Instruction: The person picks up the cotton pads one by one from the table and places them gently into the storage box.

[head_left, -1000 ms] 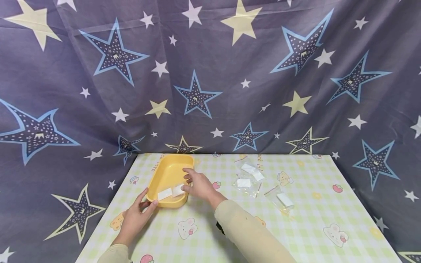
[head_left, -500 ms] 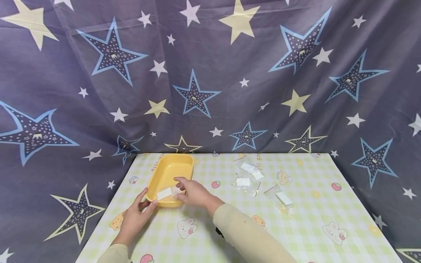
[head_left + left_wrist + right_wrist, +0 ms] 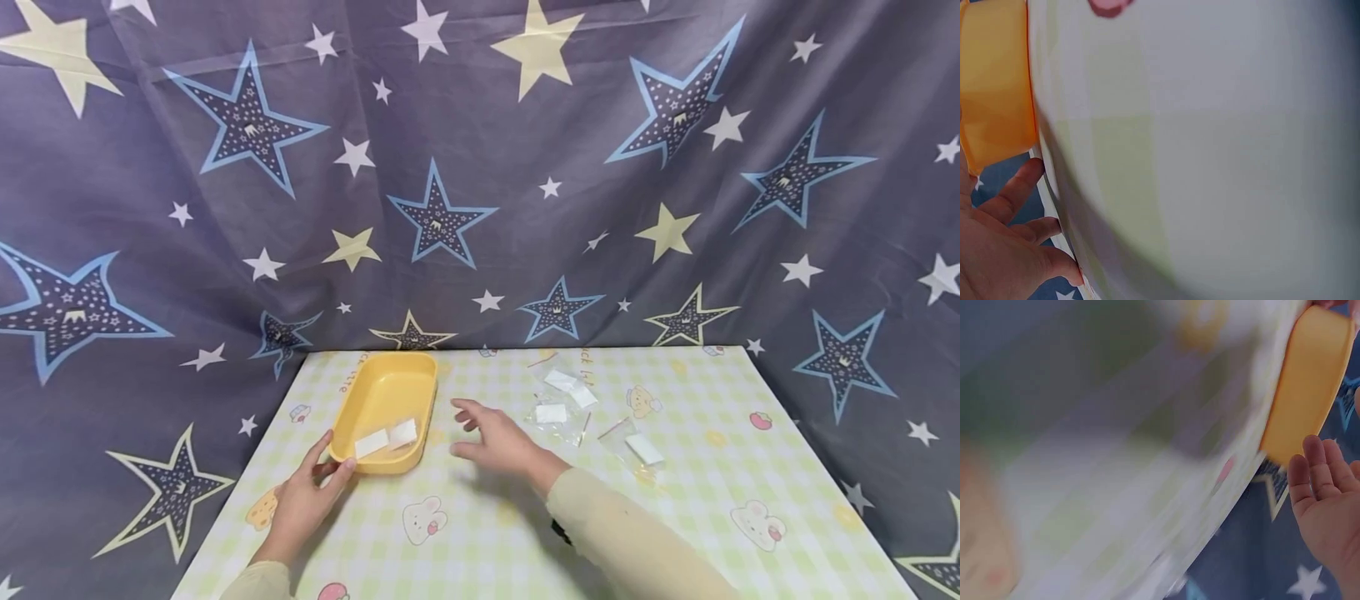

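Observation:
A yellow rectangular tray (image 3: 429, 408) stands at the left of the table. Near its front end lie two white rectangular pieces, a left one (image 3: 371, 443) and a right one (image 3: 403, 432), with clear film showing around them. My left hand (image 3: 303, 502) holds the tray's near left corner between thumb and index finger; its other fingers rest low beside the tray in the left wrist view. To the right of the tray, my right hand (image 3: 495, 440) hovers over the table with fingers loosely spread and nothing in them.
Right of my right hand, several small clear bags with white pieces lie on the table: an overlapping group (image 3: 561, 381), one nearer bag (image 3: 551, 414) and one farther right (image 3: 643, 450). A checked cloth (image 3: 525, 533) covers the table. A star-patterned curtain (image 3: 480, 133) hangs behind.
My right hand has let go of the right white piece in the tray and moved right, away from the tray. The left hand stays at the tray's corner.

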Tool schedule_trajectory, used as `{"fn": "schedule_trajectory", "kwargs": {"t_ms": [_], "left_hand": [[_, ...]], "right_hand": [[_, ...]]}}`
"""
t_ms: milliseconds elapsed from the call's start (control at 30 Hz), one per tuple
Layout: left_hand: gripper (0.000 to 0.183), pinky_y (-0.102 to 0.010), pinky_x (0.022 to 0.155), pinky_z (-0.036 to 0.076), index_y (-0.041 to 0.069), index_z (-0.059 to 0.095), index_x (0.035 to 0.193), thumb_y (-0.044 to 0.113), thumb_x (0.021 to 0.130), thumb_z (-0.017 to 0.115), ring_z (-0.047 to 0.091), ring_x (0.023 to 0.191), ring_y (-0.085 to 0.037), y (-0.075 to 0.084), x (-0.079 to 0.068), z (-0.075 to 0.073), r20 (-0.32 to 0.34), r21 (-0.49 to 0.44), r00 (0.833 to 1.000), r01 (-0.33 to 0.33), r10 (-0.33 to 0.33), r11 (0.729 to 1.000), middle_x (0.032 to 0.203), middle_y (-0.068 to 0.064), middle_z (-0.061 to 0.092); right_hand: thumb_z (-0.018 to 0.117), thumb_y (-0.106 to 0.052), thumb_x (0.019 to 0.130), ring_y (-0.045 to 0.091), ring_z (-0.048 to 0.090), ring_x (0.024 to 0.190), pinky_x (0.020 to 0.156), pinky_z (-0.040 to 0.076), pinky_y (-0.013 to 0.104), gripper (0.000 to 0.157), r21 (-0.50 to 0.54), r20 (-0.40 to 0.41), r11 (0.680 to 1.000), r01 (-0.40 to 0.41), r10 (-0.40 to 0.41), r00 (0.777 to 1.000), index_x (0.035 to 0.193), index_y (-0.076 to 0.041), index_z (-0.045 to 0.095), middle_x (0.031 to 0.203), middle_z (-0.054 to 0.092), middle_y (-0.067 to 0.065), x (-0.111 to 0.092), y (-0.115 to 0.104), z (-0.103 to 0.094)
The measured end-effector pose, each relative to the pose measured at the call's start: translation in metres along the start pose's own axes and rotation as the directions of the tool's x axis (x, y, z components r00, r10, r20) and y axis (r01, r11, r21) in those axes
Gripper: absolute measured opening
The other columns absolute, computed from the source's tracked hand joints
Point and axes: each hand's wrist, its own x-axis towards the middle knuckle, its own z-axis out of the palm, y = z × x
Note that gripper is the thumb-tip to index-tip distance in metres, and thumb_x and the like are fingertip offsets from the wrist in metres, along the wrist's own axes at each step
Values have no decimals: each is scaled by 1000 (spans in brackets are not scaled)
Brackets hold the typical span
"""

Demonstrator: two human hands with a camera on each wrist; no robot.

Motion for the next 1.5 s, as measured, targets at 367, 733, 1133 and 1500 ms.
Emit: {"fn": "schedule_trajectory", "kwargs": {"t_ms": [367, 733, 1133, 1500], "left_hand": [[93, -79, 121, 12, 30, 21, 173, 74, 99, 58, 48, 147, -54, 0, 1, -1, 3, -3, 1000, -13, 13, 1000, 146, -23, 66], [92, -79, 120, 18, 31, 20, 173, 72, 100, 59, 46, 148, -55, 6, 3, 0, 19, -8, 1000, -22, 22, 1000, 147, -22, 64], [90, -77, 119, 31, 32, 19, 173, 71, 101, 57, 49, 147, -53, -1, 1, -3, 3, -18, 1000, -30, 30, 999, 146, -22, 66], [89, -79, 117, 32, 28, 21, 173, 67, 103, 59, 53, 143, -53, -3, -2, 0, -8, -13, 999, -39, 39, 999, 144, -23, 67]], "right_hand": [[83, -26, 95, 36, 72, 117, 103, 58, 54, 79, -67, -169, 991, -114, 102, 980, 160, -4, 44, 138, 71, 20, -57, 61, -86], [80, -25, 98, 48, 71, 115, 98, 58, 61, 82, -93, -364, 958, -272, 221, 905, 161, 4, 37, 139, 66, 32, -144, 124, -175], [73, -48, 101, 53, 59, 132, 117, 13, 80, 100, 24, -354, 878, -478, 454, 817, 168, 2, 19, 155, 53, 34, -193, 158, -213], [84, -46, 93, 46, 67, 124, 104, 53, 61, 103, -117, -218, 903, -414, 383, 898, 165, 4, 29, 144, 66, 28, -187, 158, -175]]}}
